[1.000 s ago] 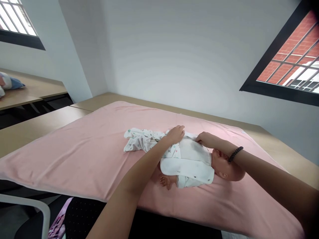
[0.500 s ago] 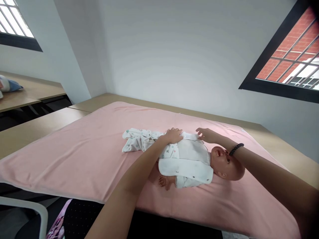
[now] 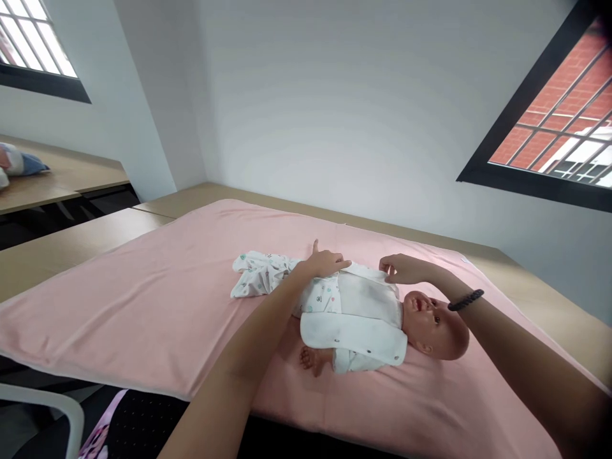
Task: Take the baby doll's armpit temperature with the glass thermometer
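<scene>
Your doll lies on its back on the cloth, the near flap folded outward, probably to bare the chest. Your left hand rests partly spread at its waist, perhaps steadying it; your right hand curls half-closed at the far flap (whether either grips fabric, I can't tell).
</scene>
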Tool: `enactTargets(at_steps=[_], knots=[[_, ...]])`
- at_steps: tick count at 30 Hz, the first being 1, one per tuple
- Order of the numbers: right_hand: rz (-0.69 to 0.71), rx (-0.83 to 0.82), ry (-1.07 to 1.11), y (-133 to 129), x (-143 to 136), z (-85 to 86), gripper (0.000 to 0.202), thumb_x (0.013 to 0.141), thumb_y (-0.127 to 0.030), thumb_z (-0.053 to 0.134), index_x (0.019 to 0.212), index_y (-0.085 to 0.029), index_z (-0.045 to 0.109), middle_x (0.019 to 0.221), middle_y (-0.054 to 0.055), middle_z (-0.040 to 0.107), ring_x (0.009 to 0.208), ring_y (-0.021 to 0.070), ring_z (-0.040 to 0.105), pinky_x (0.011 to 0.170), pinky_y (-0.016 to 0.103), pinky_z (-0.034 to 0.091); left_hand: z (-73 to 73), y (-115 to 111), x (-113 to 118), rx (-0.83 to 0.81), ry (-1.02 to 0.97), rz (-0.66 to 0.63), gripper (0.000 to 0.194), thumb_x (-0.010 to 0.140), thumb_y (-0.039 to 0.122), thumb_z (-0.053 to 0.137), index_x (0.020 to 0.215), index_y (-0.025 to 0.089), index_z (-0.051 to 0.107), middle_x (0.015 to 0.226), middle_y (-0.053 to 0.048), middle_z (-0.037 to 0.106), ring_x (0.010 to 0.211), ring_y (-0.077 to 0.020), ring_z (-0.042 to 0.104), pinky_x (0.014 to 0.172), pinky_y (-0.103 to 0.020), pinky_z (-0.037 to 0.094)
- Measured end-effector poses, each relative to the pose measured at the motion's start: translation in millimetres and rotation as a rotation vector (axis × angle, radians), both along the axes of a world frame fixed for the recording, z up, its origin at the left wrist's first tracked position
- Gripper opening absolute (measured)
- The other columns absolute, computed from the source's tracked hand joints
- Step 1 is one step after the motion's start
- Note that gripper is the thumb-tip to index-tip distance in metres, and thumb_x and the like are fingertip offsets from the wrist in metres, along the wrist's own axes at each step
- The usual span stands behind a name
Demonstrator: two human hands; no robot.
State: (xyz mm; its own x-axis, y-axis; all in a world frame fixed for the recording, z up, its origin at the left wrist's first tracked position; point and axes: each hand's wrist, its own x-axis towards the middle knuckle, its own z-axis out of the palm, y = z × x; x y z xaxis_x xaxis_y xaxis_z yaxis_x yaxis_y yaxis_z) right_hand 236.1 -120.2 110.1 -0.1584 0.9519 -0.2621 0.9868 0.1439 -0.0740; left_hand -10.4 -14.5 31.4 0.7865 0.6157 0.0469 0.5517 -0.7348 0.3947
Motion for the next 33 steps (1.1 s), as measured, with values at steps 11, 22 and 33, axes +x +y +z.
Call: enactTargets(at_steps=[11,22,33], knots=[[-0.004,0.087,0.069,15.6,-26.4,-21.6,0.021,0.092,-0.030,0.055,0.100,-0.016,0.068,0.105,0.012,0.069,0.093,0.0244,0.062,0.078,0.033,0.044,-0.6,9.1,-6.9,-0.096,0.114,0.173,0.039,0.095,0.046,0.036,0.082,0.021,0.063,0.111,-0.011,0.074,0.109,-0.0314,0.063,0.107,-0.057,0.038],[0.135,0.020,0.232,-27.3,-18.5,3.5,0.014,0.091,-0.033,0.052,0.087,-0.022,0.060,0.087,0.002,0.064,0.077,0.0184,0.055,0.068,0.029,0.040,71.1,-8.5,-48.9,-0.082,0.021,0.027,0.021,0.072,0.026,0.060,0.093,0.022,0.062,0.113,-0.004,0.067,0.094,-0.0223,0.062,0.074,-0.031,0.049],[0.032,0.005,0.218,-94.0,-46.7,2.0,0.025,0.091,-0.043,0.063,0.114,-0.032,0.064,0.120,0.003,0.065,0.100,0.0251,0.062,0.081,0.037,0.049,110.3,-89.2,-37.8,-0.133,0.593,-0.072,0.028,0.056,0.028,0.087,0.066,0.020,0.062,0.089,-0.005,0.070,0.081,-0.0272,0.065,0.073,-0.042,0.055]])
